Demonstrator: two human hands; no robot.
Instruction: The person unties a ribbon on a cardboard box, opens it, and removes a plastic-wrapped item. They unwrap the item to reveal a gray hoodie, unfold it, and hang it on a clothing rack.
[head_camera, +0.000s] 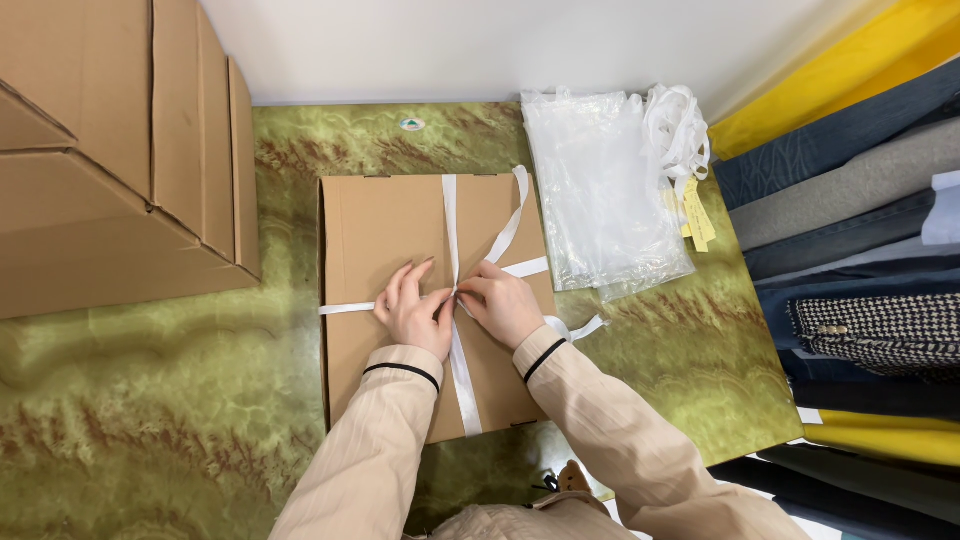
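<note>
Green marbled table (180, 420): flat cardboard box (390, 230) lies centred, stacked cartons (110, 160) at left, clear plastic bags (600, 200) at right. White ribbon (450, 215) crosses the box lengthwise and widthwise. Left hand (412, 312) and right hand (503, 305) meet at the crossing, fingertips pinching the ribbon (loose tails trail right). Judged step: tying the knot; next needs tension held while the tails are looped.
</note>
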